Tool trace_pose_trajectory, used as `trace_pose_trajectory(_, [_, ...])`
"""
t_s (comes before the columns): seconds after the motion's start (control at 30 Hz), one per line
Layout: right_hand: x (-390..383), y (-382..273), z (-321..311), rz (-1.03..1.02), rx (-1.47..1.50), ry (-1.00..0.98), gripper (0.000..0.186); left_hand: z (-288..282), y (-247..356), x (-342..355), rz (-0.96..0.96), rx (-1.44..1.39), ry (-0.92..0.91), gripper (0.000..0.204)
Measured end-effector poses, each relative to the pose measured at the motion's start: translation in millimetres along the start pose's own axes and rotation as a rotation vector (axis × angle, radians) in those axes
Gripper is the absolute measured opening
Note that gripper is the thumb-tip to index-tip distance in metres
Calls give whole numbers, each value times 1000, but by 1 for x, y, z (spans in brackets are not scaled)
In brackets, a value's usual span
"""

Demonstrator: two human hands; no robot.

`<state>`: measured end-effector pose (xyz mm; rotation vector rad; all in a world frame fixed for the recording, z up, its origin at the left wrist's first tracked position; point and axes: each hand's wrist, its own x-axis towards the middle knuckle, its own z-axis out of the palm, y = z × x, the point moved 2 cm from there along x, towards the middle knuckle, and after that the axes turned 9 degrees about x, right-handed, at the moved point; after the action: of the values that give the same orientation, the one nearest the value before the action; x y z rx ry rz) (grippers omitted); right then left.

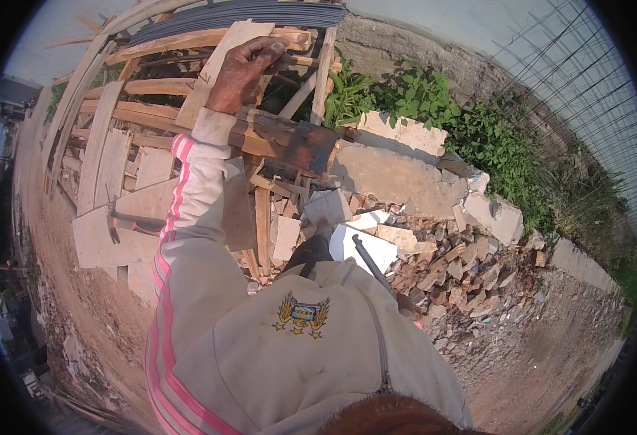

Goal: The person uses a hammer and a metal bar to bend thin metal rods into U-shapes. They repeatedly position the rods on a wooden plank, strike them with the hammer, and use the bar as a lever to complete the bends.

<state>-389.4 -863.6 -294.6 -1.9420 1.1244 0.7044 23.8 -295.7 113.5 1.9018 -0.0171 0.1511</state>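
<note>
My left hand (240, 78) is raised over the stacked timber, its fingers curled and the fingertips pressed together. What it pinches, if anything, is too small to make out. Just behind it a pale wooden board (220, 61) leans across the pile, and a thick dark-stained beam (267, 134) runs below the wrist. A claw hammer (135, 225) with an orange and black handle lies on a wide board left of my forearm. A dark metal bar (370, 259) juts out past the right side of my jacket. My right hand is hidden.
Thin dark rods (238, 13) lie bundled on top of the timber frame. Broken bricks (456, 272) and concrete slabs (398, 174) are heaped ahead to the right. Leafy plants (423, 94) grow along the wall, where wire mesh (579, 65) leans. Rubble-strewn dirt (93, 319) lies on the left.
</note>
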Motion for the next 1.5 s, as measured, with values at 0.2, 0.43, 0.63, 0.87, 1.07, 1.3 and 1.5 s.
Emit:
trace_pose_trajectory(0.2, [-21,-8,12,68,37,41,35,34,-83,180,368,1187,71,27])
trace_pose_trajectory(0.43, [-31,-28,0,110,9,70,36,48,-163,289,176,1507,-86,42])
trace_pose_trajectory(0.63, [-26,-48,-14,94,-52,83,36,56,-184,314,194,1558,-184,42])
trace_pose_trajectory(0.87, [-6,-86,-30,-30,-145,79,37,40,-155,282,500,1665,58,38])
trace_pose_trajectory(1.07, [12,-133,-41,-89,-172,71,37,-26,-96,234,378,1143,77,38])
trace_pose_trajectory(1.3, [82,-181,-68,-155,-273,3,38,-93,-39,142,106,310,123,38])
trace_pose_trajectory(1.5, [209,-277,-110,-262,-456,-81,38,-87,-23,48,-72,-26,544,37])
